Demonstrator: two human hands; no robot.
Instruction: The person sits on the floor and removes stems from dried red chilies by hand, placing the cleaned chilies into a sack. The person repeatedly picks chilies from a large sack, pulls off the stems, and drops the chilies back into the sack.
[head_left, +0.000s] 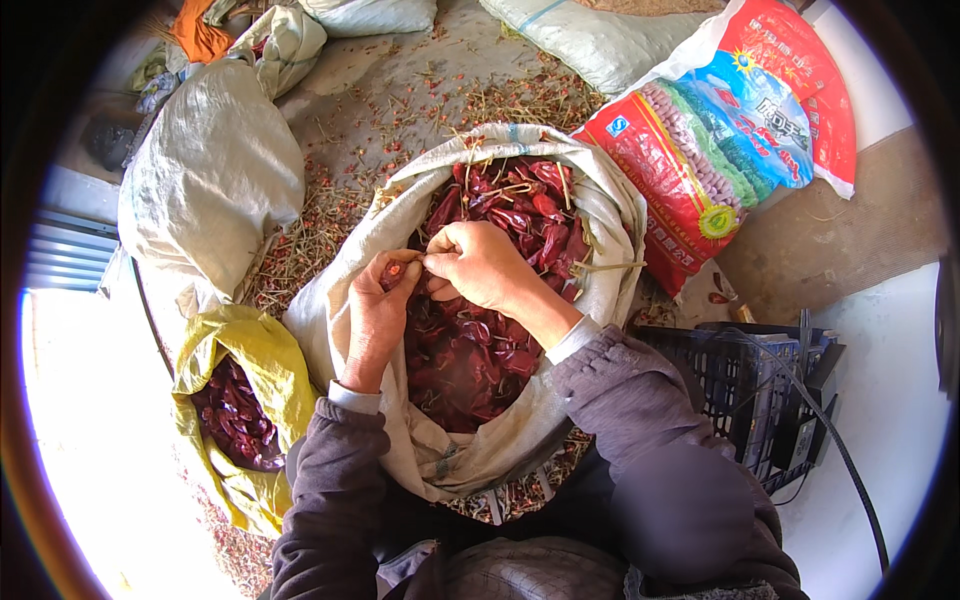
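Observation:
Before me an open white woven sack (604, 176), its rim rolled down, holds many dark red dried chili peppers (472, 352). Some pale stems stick out among them. Over the sack's left side, my left hand (371, 315) grips one dried chili pepper (391, 276) between thumb and curled fingers. My right hand (480, 262) meets it from the right, thumb and forefinger pinched at the pepper's end. What exactly lies between those fingertips is mostly hidden.
A yellow woven bag (247, 326) of dried red pods stands at lower left, below a full white sack (217, 165). A printed red-and-blue bag (720, 142) leans at upper right. Right of my arm sits a dark plastic crate (750, 397) with a cable (832, 420). Stems and bits litter the floor (360, 142).

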